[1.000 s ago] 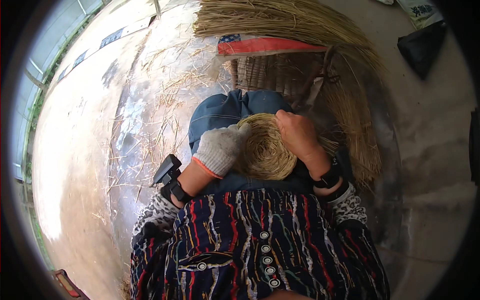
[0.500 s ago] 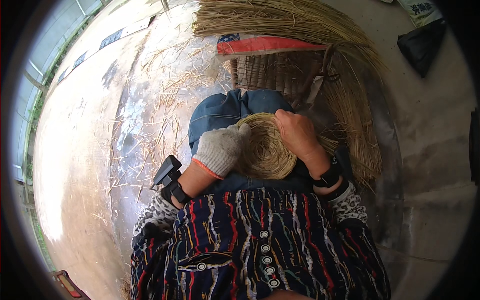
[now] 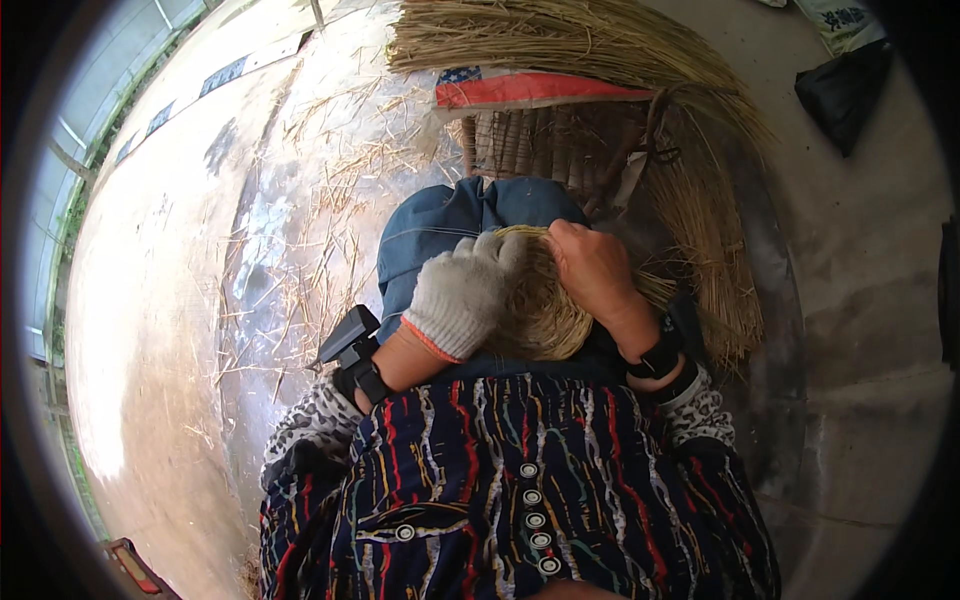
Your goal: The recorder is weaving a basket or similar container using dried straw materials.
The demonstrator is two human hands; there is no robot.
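A round coiled disc of woven straw (image 3: 540,310) rests on my lap, over blue trousers (image 3: 450,225). My left hand (image 3: 462,293), in a white knit glove with an orange cuff, grips the disc's left side. My bare right hand (image 3: 592,268) presses on its upper right edge, fingers closed on the straw coil. Loose straw strands trail off to the right from under this hand. A black device is strapped to each wrist.
A large bundle of long dry straw (image 3: 600,45) lies ahead and curves down my right side. A woven basket (image 3: 560,145) with a red and white cloth (image 3: 530,88) sits in front of my knees. Straw bits litter the concrete floor (image 3: 280,260). A black bag (image 3: 840,85) lies at far right.
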